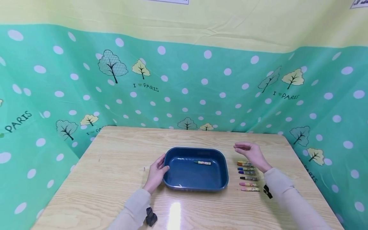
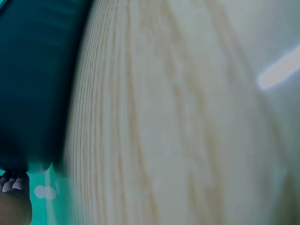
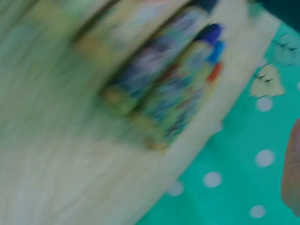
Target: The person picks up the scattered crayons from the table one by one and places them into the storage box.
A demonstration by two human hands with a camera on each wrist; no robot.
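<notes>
A dark blue rectangular tray [image 1: 195,185] stands on the table. My left hand [image 1: 156,172] holds its left rim, thumb over the edge and fingers along the outer wall; in the left wrist view those fingers [image 2: 15,183] show beside the dark tray wall [image 2: 37,84]. Inside the tray lies a green crayon [image 1: 203,163] in a pale wrapper. Right of the tray my right hand [image 1: 254,156] hovers near the far end of a column of crayons, fingers loosely bent, nothing seen between them. The column includes a black crayon [image 1: 248,178], a pink crayon [image 1: 248,184] and a blue-tipped crayon [image 3: 187,79].
The wood-grain table [image 1: 115,179] reaches back to a green dotted curtain [image 1: 184,86] printed with trees. Bright light reflects off the table near its front. A small black device [image 1: 150,217] sits at the left wrist, another [image 1: 268,191] at the right wrist.
</notes>
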